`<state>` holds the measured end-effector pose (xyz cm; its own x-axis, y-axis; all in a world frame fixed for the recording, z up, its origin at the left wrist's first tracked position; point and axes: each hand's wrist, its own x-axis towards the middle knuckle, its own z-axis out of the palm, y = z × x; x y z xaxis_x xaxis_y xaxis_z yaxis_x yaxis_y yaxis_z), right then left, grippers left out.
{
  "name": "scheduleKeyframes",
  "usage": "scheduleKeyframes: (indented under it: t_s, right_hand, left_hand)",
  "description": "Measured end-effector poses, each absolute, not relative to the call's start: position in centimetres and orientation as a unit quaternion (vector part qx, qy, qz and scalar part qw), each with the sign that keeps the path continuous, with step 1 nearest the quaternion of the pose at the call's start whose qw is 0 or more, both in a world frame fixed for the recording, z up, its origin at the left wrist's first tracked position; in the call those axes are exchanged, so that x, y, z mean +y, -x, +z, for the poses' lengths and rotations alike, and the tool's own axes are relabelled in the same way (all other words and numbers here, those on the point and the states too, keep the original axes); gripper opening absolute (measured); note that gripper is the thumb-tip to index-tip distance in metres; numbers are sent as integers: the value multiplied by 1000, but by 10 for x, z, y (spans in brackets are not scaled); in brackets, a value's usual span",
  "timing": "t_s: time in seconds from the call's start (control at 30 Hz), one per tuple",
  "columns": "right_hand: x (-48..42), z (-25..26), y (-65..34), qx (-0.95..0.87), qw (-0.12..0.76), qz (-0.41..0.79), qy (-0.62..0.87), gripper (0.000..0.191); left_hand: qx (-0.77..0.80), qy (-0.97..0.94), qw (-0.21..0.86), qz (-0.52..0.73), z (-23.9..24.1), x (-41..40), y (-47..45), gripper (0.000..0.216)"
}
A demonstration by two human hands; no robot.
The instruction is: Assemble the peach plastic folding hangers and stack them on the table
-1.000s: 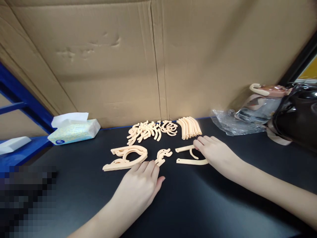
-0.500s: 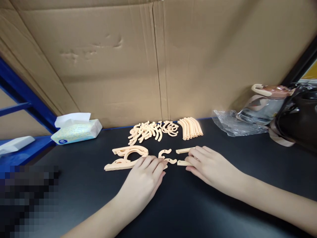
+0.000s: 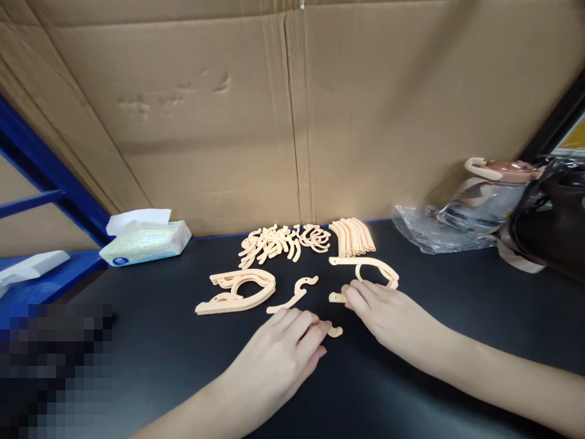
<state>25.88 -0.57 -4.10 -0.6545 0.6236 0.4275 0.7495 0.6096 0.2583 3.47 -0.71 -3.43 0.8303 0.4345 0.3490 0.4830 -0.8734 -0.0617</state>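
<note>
- Your left hand [image 3: 283, 347] lies nearest you, palm down and flat on the matte black tabletop [image 3: 183, 378]. Its fingers are stretched out, gripping nothing.
- A small peach plastic piece [image 3: 336, 332] pokes out from under those fingertips. Most of it is covered, so its shape is hard to tell.
- Your right hand [image 3: 388, 314] also lies flat and open. Its fingertips rest on the end of a short flat peach plastic bar [image 3: 336, 297].
- A peach S-shaped plastic hook [image 3: 296, 291] lies between your hands, just past the left fingertips.
- A curved peach plastic arm [image 3: 365, 263] sits just beyond your right fingers.
- A stack of peach plastic hanger halves [image 3: 237, 291] lies to the left.
- Farther back are a loose pile of small peach hooks [image 3: 276, 241] and a neat row of curved peach bars [image 3: 353, 236].
- A soft tissue pack [image 3: 146, 241] sits at the far left.
- At the far right are a crumpled clear plastic bag [image 3: 425, 228], a clear jug with a pink lid [image 3: 489, 192] and a black bag [image 3: 555, 225].
- A brown cardboard wall [image 3: 292, 122] stands behind everything.
</note>
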Motion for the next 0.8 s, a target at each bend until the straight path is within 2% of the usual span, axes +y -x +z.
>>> scheduleKeyframes:
  t_s: [0.27,0.57,0.67,0.8]
  right_hand:
    - [0,-43,-261,-885,141,-199,397,20]
    - [1,-41,-261,-899,169,-185,358,23]
    - [-1,-40,-260,-916,175,-146,331,20]
    - [-4,-38,-260,-925,168,-136,313,18]
  left_hand:
    - [-240,955,77,-154,-36,-12,-32,42]
    - [-321,919,104,-203,-36,4,-28,39]
    - [-367,898,92,-225,-36,3,-29,25]
    - [-384,893,72,-224,-35,-1,-30,23]
